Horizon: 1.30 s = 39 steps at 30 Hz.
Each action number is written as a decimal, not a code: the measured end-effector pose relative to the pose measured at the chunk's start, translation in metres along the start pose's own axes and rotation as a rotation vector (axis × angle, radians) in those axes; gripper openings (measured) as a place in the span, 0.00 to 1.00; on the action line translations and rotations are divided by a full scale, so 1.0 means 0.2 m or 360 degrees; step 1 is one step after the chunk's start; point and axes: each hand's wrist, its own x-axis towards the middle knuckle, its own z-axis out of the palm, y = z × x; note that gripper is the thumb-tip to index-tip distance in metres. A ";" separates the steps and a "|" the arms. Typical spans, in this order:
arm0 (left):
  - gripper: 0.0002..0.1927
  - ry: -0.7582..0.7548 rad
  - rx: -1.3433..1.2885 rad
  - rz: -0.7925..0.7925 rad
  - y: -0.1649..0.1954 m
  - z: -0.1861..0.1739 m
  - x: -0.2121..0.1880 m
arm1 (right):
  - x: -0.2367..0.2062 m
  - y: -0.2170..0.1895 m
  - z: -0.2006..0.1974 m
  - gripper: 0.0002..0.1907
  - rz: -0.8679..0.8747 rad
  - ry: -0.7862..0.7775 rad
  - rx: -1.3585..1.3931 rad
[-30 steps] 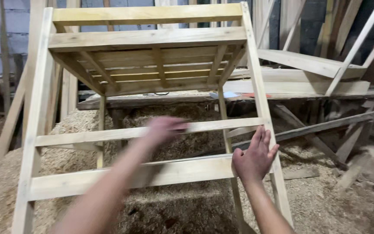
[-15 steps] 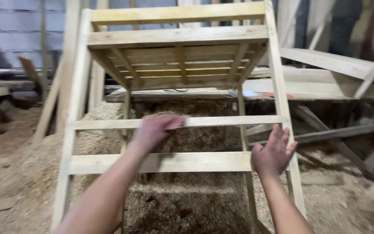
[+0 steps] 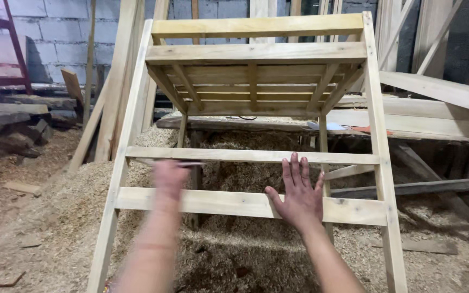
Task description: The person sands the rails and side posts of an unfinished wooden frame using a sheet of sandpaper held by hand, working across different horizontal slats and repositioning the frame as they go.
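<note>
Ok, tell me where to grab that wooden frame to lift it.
Probably by the two long side rails, one hand each, coming from the near side where the right hand and the blurred left hand already are. The rails run full length and stand clear, and the crossbars between them give stops for the hands.

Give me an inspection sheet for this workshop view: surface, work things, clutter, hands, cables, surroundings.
Surface: floor covered in sawdust.
Work things: pale wooden frame leaning away, two front rails, slatted top.
Clutter: offcuts on the floor; loose planks at right.
Hands: left hand blurred, at the frame's lower rail; right hand open, fingers spread, in front of the lower rail.
Cables: dark cord on the bench behind.
Surroundings: block wall, red frame at left.
</note>
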 end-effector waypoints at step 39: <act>0.09 0.0067 -0.2050 -0.0298 0.05 0.00 -0.08 | -0.01 0.02 0.02 0.47 -0.0009 0.0129 -0.0141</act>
